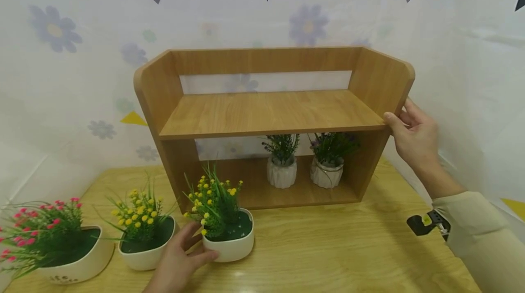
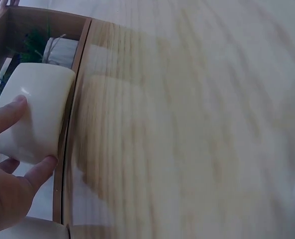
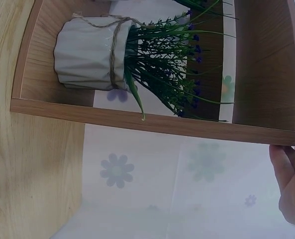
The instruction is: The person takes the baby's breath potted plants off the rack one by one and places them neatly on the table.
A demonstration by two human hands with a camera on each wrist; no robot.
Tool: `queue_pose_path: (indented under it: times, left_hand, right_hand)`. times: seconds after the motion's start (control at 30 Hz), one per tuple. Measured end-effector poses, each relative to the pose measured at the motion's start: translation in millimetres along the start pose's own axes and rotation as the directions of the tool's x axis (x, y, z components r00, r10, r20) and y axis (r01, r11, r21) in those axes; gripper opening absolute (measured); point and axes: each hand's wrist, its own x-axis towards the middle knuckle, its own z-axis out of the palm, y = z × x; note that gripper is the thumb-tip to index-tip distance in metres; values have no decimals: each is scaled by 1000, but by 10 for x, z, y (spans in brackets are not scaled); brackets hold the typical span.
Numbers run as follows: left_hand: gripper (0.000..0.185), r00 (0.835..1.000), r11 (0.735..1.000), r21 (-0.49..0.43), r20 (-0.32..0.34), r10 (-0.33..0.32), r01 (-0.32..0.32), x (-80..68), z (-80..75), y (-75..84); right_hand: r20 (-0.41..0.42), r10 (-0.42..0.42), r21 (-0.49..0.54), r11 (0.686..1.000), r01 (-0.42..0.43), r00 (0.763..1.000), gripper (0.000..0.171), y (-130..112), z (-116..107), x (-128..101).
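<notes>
My left hand [image 1: 180, 254] grips a white planter [image 1: 231, 247] of yellow flowers [image 1: 211, 197] at the front edge of the wooden shelf [image 1: 262, 113]. In the left wrist view, thumb and fingers lie round the planter [image 2: 35, 109], whose side overlaps the shelf's lower front edge [image 2: 70, 134]. Whether its base touches anything cannot be told. My right hand [image 1: 416, 136] holds the shelf's right side panel, thumb in front and fingers behind. Two ribbed white pots with purple flowers, a left one [image 1: 282, 172] and a right one [image 1: 326, 172], stand in the lower compartment.
Left of my left hand, another yellow-flowered planter [image 1: 147, 256] and a pink-flowered planter [image 1: 88, 261] stand on the wooden table [image 1: 328, 247]. Twine circles the right-hand pot [image 3: 85, 52]. A flower-patterned white sheet [image 1: 246, 10] hangs behind the shelf.
</notes>
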Motion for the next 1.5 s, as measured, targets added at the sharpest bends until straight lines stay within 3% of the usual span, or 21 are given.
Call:
queue_pose_path:
  times: [0.47,0.77,1.1,1.5]
  left_hand:
    - [88,996,995,-58,1,87,-86,18,12,-53]
    - [89,999,999,-35,6,33,-33,39,3,-67]
    - [83,998,998,-32,19,62,-61,-4,-19,-65]
    - [92,994,998,-26,86,60,-58,-49,-145,-81]
  right_hand:
    - [0,16,33,999,-16,1000,54,-9,1,-1]
    - [9,22,15,1000,-22,1000,54,-8,0,-1]
    - [13,-17,7,1000,17,1000,53,-32,-5,-12]
    - [13,6,6,1000,-6,1000,54,-42,1,-4]
